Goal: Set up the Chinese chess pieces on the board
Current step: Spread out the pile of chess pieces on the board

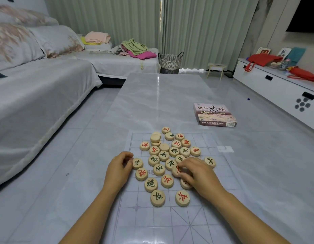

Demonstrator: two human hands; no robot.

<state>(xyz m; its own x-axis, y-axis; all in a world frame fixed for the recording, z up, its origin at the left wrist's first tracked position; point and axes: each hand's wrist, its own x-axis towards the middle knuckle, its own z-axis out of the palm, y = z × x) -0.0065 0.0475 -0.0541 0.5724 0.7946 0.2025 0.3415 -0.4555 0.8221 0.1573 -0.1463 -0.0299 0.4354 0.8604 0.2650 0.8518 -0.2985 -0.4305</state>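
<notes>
A clear plastic chess board with faint grid lines lies on the grey table. Several round wooden pieces with red or dark green characters sit in a loose cluster on its far half. My left hand rests at the cluster's left edge, fingers curled against a green-marked piece. My right hand lies over the cluster's right side, fingertips pinching a red-marked piece. Another piece is partly hidden under its palm.
The chess set's box lies on the table beyond the board, to the right. A covered sofa runs along the left, a wicker basket stands past the table, and a white cabinet lines the right.
</notes>
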